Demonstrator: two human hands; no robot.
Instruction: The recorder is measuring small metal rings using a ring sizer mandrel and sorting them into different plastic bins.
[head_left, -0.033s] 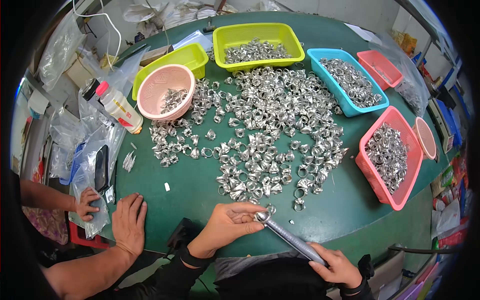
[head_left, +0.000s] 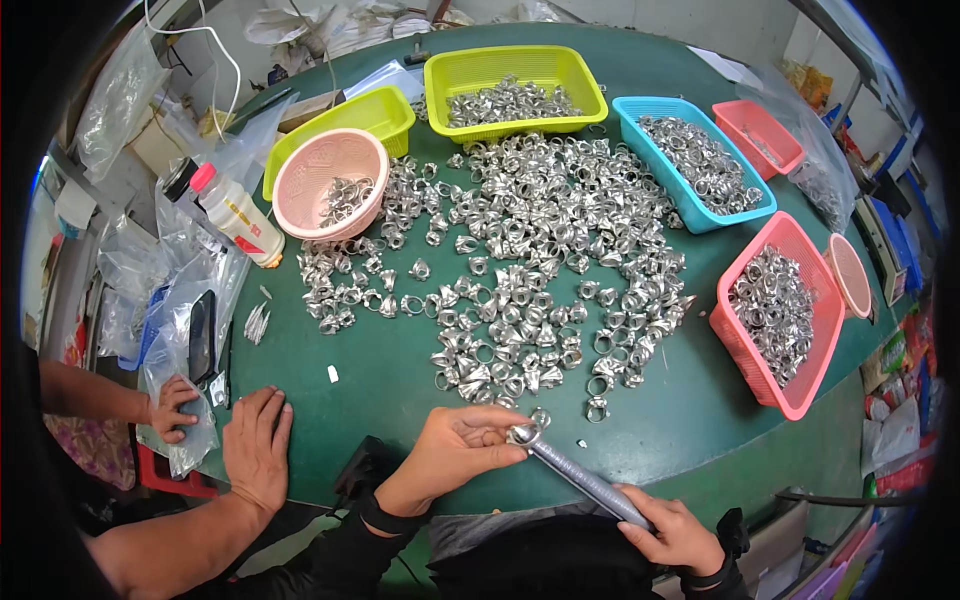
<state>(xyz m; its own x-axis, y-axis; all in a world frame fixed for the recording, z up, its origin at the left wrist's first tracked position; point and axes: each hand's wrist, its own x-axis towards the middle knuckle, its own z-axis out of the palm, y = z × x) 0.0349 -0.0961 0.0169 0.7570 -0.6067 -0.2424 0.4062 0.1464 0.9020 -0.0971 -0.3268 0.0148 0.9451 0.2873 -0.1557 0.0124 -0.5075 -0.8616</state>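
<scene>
At green table (head_left: 700,435) | left hand (head_left: 450,455) pinches silvery ring (head_left: 522,434) | right hand (head_left: 680,537) grips ring mandrel (head_left: 588,484) | ring probably best kept square

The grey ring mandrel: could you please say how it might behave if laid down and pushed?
The grey ring mandrel would probably roll, since it looks round. It seems stiff, running straight from the right hand. Its metallic sheen suggests it may be heavy for its size.

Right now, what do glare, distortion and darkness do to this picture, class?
Head view: the rings glint with bright highlights; the head view's corners go black; also in the head view, the far edge of the table bows, probably from the wide lens.
</scene>
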